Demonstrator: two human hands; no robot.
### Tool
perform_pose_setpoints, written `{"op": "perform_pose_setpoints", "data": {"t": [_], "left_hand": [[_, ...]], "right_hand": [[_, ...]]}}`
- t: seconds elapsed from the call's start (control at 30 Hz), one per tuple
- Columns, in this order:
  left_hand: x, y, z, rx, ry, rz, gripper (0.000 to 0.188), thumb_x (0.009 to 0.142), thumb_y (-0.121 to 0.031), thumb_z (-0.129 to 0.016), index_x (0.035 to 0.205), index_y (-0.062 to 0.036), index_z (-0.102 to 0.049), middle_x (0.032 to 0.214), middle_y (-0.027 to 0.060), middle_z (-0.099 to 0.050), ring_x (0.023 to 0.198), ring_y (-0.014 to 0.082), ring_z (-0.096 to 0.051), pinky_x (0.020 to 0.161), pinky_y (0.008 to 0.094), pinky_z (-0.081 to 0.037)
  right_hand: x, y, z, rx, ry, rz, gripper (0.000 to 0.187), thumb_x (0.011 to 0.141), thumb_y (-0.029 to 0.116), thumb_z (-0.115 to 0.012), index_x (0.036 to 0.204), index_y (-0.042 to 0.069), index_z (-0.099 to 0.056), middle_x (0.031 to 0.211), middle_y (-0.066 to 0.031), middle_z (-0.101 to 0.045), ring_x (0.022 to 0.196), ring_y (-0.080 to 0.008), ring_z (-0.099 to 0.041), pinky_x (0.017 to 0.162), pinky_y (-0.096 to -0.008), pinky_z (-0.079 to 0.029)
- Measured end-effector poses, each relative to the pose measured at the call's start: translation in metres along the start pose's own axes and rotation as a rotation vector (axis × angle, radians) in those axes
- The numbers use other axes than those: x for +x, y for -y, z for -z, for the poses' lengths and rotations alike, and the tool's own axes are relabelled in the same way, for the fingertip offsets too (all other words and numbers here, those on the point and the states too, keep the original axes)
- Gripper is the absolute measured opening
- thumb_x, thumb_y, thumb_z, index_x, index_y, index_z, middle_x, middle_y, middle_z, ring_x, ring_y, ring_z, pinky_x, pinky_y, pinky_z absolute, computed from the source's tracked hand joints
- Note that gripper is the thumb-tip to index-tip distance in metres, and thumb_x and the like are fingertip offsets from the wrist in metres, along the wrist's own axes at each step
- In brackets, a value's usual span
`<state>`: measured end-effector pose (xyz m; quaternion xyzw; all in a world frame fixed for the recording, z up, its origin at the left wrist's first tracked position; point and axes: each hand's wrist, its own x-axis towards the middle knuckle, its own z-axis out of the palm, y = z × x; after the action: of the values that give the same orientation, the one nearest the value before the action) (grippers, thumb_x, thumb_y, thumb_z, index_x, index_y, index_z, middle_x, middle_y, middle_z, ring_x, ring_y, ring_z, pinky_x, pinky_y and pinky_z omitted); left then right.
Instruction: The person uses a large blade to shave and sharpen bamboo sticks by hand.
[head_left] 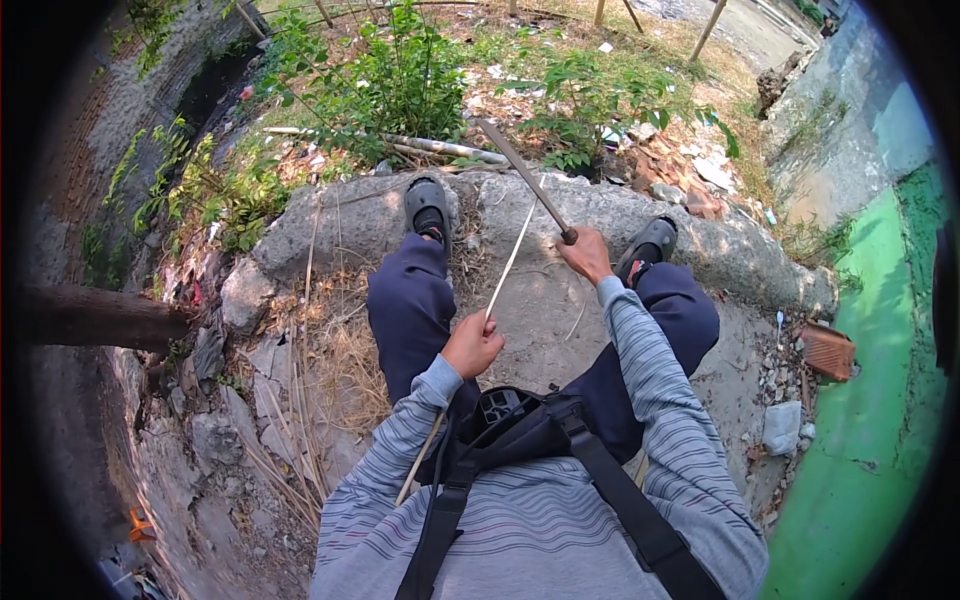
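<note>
My left hand (473, 346) is closed around a thin pale strip (514, 250), which looks like split bamboo or cane. The strip slants up and away from the fist, and its other end comes out below my left forearm beside my waist. A long knife (522, 173) with a dark handle is gripped in my right hand (587, 254). Its blade points away and to the left, above a rough concrete ledge (590, 205). The strip's far tip lies close to the blade; whether they touch, I cannot tell.
My shoes (428, 205) rest at the ledge. Dry straw and long loose strips (300, 400) lie on the left. Leafy plants (410, 85) and a pale pole (445, 148) are beyond the ledge. A reddish brick (828, 352) sits beside a green surface (860, 400) on the right.
</note>
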<state>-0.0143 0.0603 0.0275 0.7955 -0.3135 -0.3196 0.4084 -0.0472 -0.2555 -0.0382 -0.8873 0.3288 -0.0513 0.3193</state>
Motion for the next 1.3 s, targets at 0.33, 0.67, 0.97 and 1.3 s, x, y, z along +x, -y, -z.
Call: {"op": "perform_pose_setpoints", "data": {"t": [0.33,0.67,0.97,1.3], "left_hand": [[-0.019,-0.007,-0.006,0.051,0.027,-0.047,0.027,0.085,-0.015,-0.069,0.085,0.0015,-0.047,0.068,0.0139,-0.055,0.062,0.0299,-0.056,0.062,0.043,-0.046],[-0.025,-0.022,0.001,0.02,0.054,-0.016,0.025,0.086,-0.012,-0.069,0.086,0.0013,-0.047,0.069,0.0141,-0.053,0.062,0.0279,-0.056,0.061,0.0406,-0.046],[-0.007,-0.014,0.007,0.017,-0.017,0.003,0.034,0.09,-0.018,-0.072,0.083,-0.0022,-0.043,0.066,0.0081,-0.049,0.061,0.0199,-0.049,0.058,0.0376,-0.042],[0.04,-0.029,-0.007,0.184,-0.285,-0.051,0.029,0.093,-0.019,-0.071,0.093,0.0015,-0.05,0.066,0.0139,-0.055,0.061,0.0337,-0.061,0.06,0.0464,-0.046]], "right_hand": [[0.005,-0.021,0.011,-0.008,-0.085,-0.025,0.031,0.08,0.034,-0.072,0.09,0.005,-0.075,0.086,-0.0214,-0.073,0.085,-0.0409,-0.07,0.078,-0.0481,-0.055],[0.001,0.0,0.014,0.003,-0.099,-0.015,0.03,0.079,0.035,-0.07,0.093,0.009,-0.077,0.091,-0.0207,-0.075,0.09,-0.0415,-0.071,0.082,-0.049,-0.056],[0.005,-0.012,0.006,0.227,-0.153,-0.094,0.033,0.079,0.034,-0.071,0.085,0.001,-0.073,0.074,-0.0183,-0.07,0.07,-0.0353,-0.07,0.068,-0.0445,-0.052],[-0.075,0.075,0.014,0.178,0.099,0.388,0.025,0.078,0.026,-0.075,0.094,0.005,-0.075,0.073,-0.0189,-0.069,0.068,-0.0372,-0.069,0.063,-0.0444,-0.053]]}}
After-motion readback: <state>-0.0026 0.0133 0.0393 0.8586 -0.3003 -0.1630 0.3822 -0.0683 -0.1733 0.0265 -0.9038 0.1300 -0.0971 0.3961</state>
